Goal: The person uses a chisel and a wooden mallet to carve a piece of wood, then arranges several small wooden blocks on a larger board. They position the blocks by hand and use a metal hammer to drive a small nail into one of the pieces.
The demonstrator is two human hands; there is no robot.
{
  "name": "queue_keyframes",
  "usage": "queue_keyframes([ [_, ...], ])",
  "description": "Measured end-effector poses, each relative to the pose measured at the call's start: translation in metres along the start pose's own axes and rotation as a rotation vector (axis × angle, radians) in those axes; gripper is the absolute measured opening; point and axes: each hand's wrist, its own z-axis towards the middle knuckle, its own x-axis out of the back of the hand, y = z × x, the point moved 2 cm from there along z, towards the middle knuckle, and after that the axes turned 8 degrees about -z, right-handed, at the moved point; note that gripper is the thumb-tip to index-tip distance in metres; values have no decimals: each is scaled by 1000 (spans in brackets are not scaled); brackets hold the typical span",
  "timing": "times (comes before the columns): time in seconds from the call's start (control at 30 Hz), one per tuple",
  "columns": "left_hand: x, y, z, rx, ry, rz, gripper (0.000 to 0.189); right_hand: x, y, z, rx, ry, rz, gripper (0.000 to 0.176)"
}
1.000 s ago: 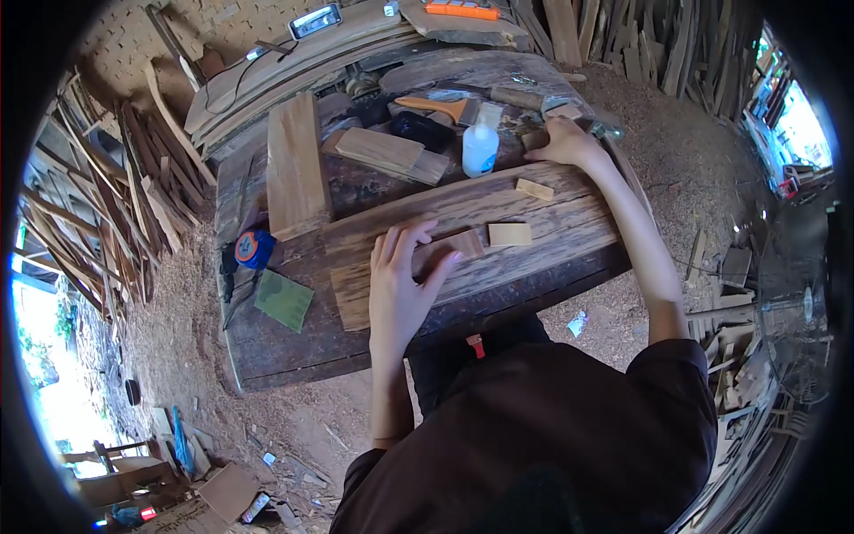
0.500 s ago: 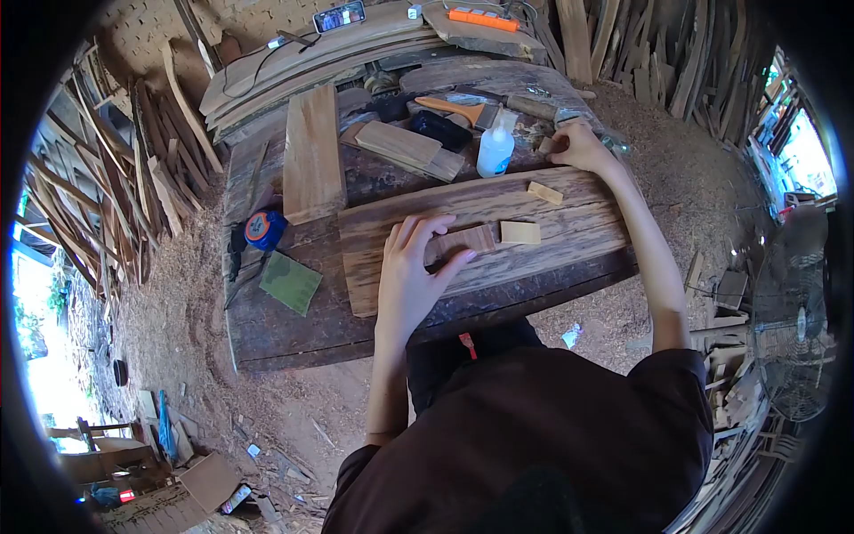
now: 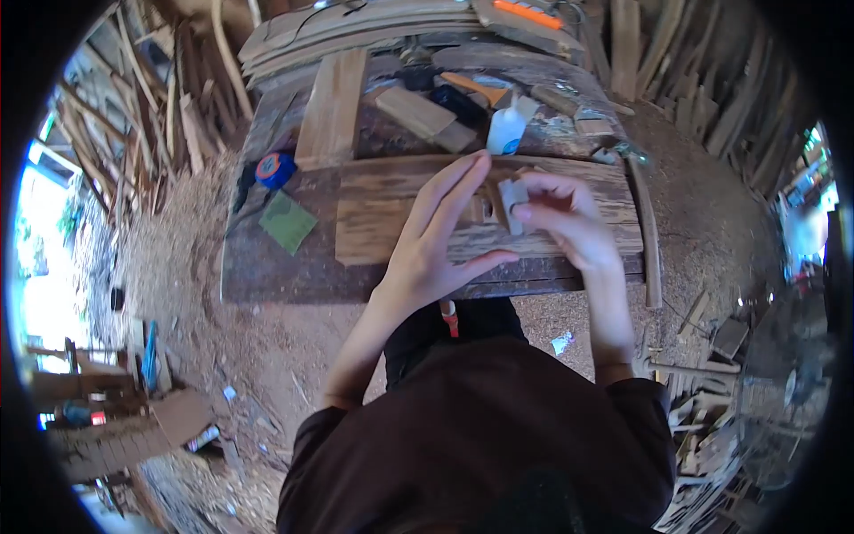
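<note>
A long streaked wooden board (image 3: 369, 218) lies across the front of the workbench. Over its middle, my left hand (image 3: 427, 236) is spread, thumb and fingers wide apart, with nothing gripped between them. My right hand (image 3: 574, 218) pinches a small wooden block (image 3: 513, 206) between thumb and fingers, holding it tilted up close over the board. That block is pale on the face turned to me and blurred by motion. Parts of the board beneath are hidden by both hands. Behind them stands a white glue bottle (image 3: 507, 132).
On the bench's left are a blue tape measure (image 3: 275, 170) and a green sheet (image 3: 287, 222). A plank (image 3: 331, 111), wooden offcuts (image 3: 414, 116) and an orange-handled brush (image 3: 476, 87) lie behind the board. An orange power strip (image 3: 527, 13) sits at the back; timber leans along the walls.
My right hand has come from the bench's far right to the board's middle, now with a small block. My left hand has let its curled fingers straighten. The view has shifted.
</note>
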Motion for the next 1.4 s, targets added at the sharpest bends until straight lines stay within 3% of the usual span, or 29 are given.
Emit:
queue_keyframes([
  [0.1,6,-6,-13,36,-19,24,82,-24,15,-3,31,-77,96,29],
  [0.2,13,-2,-16,72,-57,66,75,-33,28,-1,-76,-91,237,29],
  [0.37,13,-4,-25,149,-29,48,69,-43,46,-6,-73,-26,332,31],
  [0.6,0,5,-61,135,-35,53,67,-48,58,-37,-103,-44,189,33],
  [0.77,-1,3,-79,280,55,17,64,-58,69,-35,-252,-92,227,32],
  [0.83,7,2,-78,297,52,58,63,-68,69,-29,-138,-88,245,30],
  [1.0,9,-3,-82,305,78,2,61,-71,69,-27,-169,-71,232,30],
  [1.17,-3,-10,-76,196,26,-47,62,-62,69,-37,-28,23,209,29],
  [1.3,-15,-12,-63,233,-15,-89,61,-46,71,-44,-142,72,150,30],
  [1.4,-21,-17,-55,215,-24,-103,61,-37,61,-43,31,88,47,31],
])
